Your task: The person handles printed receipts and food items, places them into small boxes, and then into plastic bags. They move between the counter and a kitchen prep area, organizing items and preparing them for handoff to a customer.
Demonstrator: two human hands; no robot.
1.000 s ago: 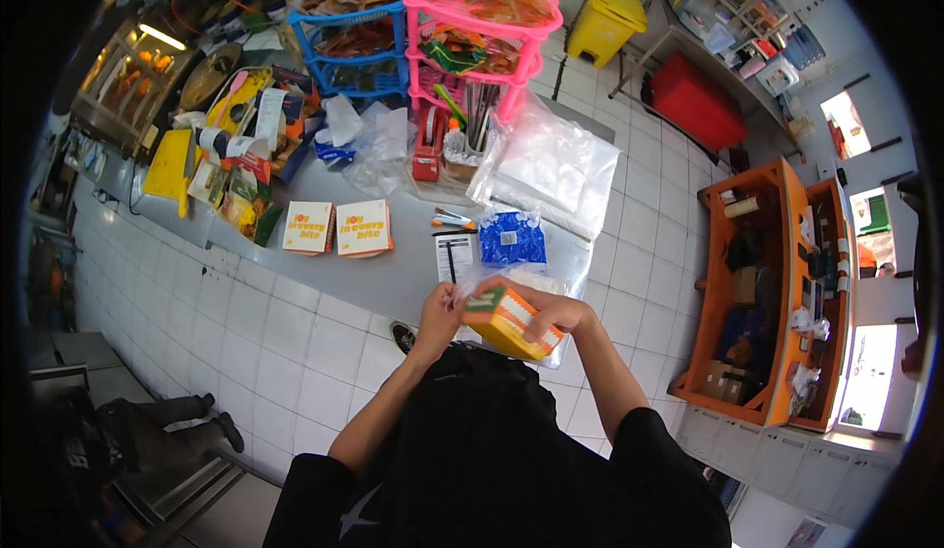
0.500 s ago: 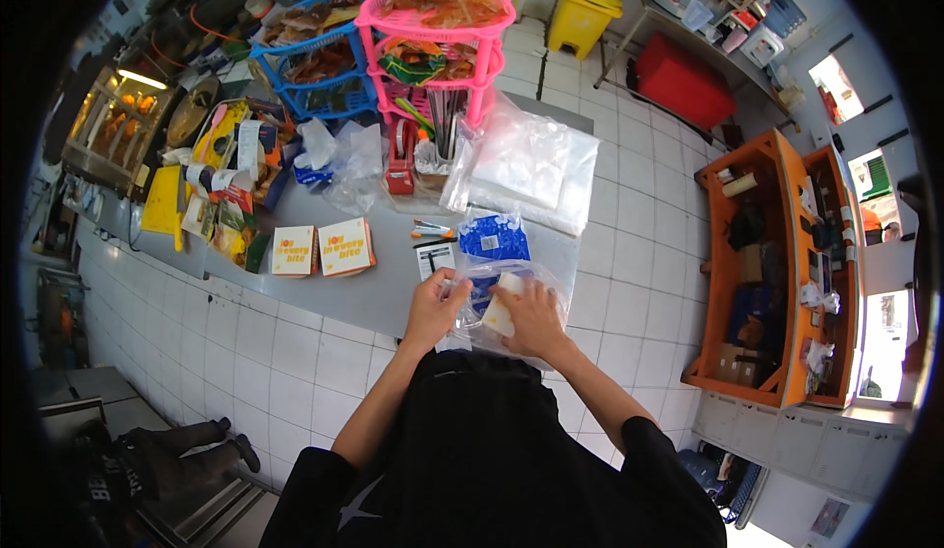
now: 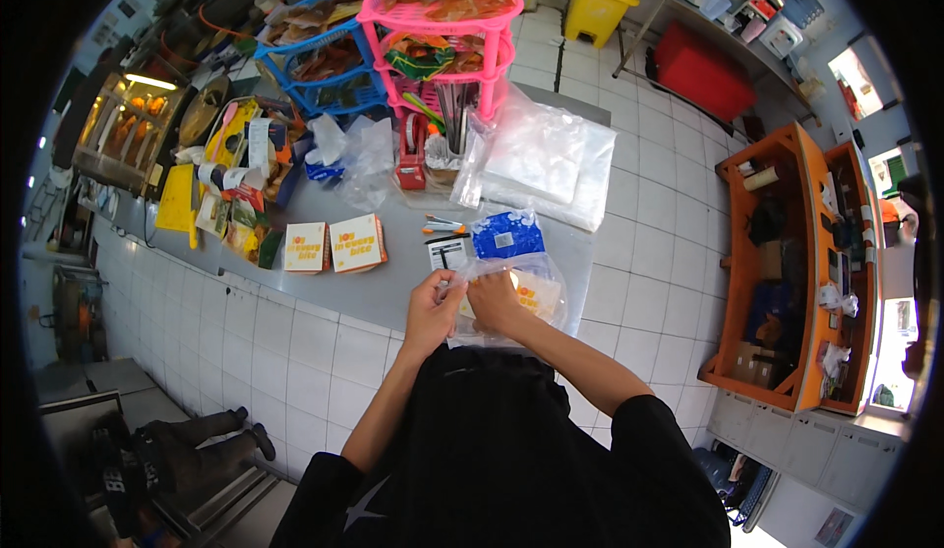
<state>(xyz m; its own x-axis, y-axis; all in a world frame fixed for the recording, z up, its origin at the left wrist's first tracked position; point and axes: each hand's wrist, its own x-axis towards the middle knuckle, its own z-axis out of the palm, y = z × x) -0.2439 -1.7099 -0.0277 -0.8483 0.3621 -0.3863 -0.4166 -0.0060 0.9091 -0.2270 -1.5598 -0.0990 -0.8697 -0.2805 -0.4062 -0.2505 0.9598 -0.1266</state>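
Note:
Near the front edge of the table, a clear plastic bag (image 3: 559, 304) holds a white box with yellow print (image 3: 539, 292), printed face up. My left hand (image 3: 431, 314) pinches the bag's left edge between thumb and fingers. Close beside it, my right hand (image 3: 495, 300) is closed with curled fingers at the bag, just left of the box; its fingertips are partly hidden, and it seems to grip the plastic. A blue printed packet (image 3: 506, 233) lies just beyond the bag. Left of that are a slip of paper with a black pen (image 3: 448, 253) and an orange cutter (image 3: 444, 225).
Two similar boxes (image 3: 307, 247) stand to the left on the grey table (image 3: 369, 297). Farther back are a stack of clear bags (image 3: 570, 159), a red tape dispenser (image 3: 411, 159), a pink tiered rack (image 3: 442, 22) and a blue rack (image 3: 324, 71). An orange shelf (image 3: 767, 273) stands right.
My right hand has moved left off the box and curled up. The box now lies with its printed face showing inside the bag. My left hand keeps its pinch.

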